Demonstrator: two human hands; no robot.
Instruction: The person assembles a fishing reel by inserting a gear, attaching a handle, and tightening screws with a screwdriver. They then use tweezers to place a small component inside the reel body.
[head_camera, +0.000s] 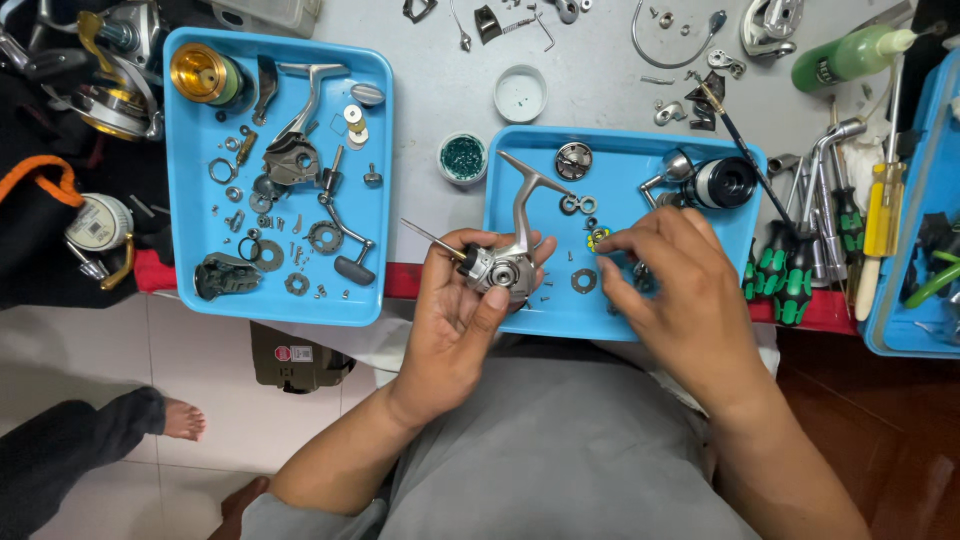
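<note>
A: Largest items first?

B: Grey table (450, 100); on it a left tray (185, 180), blue and rectangular, strewn with washers, screws, a gold spool (203, 75) and a dark handle (340, 240). A middle tray (520, 315), also blue, lies under both hands. A third blue tray (915, 200) sits at the right edge.

A: Packages, labels, signs?

B: A green bottle (850, 55) with a pale nozzle lies tilted at the upper right. A round white lid (521, 93) sits above the middle tray; a small tub (462, 157) of dark green contents stands between the left and middle trays. Below the table edge, an olive box (295, 360) bears a small red-and-white label. A yellow-handled screwdriver (885, 205) and green-and-black screwdrivers (790, 270) lie to the right of the middle tray.

A: The left hand?

B: The left hand (455, 320) is clamped on a silver reel body (500, 265), thumb pressed across its round side plate, fingers wrapped behind. The body's arm rises over the middle tray's left end; a thin shaft projects to the left.

A: The right hand?

B: The right hand (670, 285) hovers over the middle tray, fingertips pinched together near a small yellow part (598, 238); whether they grip anything cannot be told. It lies just right of the reel body, not touching it. A dark spool (722, 180) sits beyond it.
</note>
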